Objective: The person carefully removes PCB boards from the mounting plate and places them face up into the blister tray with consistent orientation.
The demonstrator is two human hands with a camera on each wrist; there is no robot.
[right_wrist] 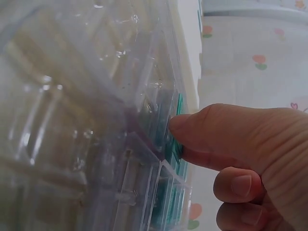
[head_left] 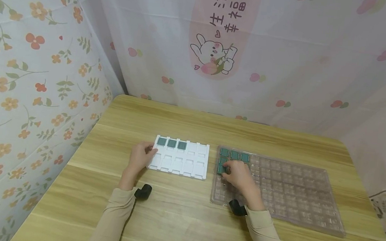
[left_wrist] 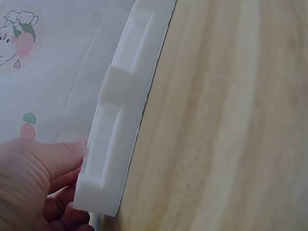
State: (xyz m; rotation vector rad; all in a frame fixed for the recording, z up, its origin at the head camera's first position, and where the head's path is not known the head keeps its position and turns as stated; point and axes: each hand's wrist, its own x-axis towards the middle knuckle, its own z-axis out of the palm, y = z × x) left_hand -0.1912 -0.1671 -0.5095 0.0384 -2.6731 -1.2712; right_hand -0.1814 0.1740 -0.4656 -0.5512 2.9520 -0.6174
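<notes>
My left hand grips the left edge of a white plastic tray, thumb on the rim and fingers curled at its side. Three square green chips sit in the tray's back row of pockets. My right hand reaches into the left end of a clear plastic tray. Its thumb and index finger pinch a thin green chip by the edge, seen in the right wrist view. More green chips fill the back left pockets, and the hand partly covers those nearest it.
Both trays lie side by side on a wooden table, with a narrow gap between them. A printed white curtain hangs behind the table, and a flowered one on the left. Black wrist cameras stick out from the sleeves.
</notes>
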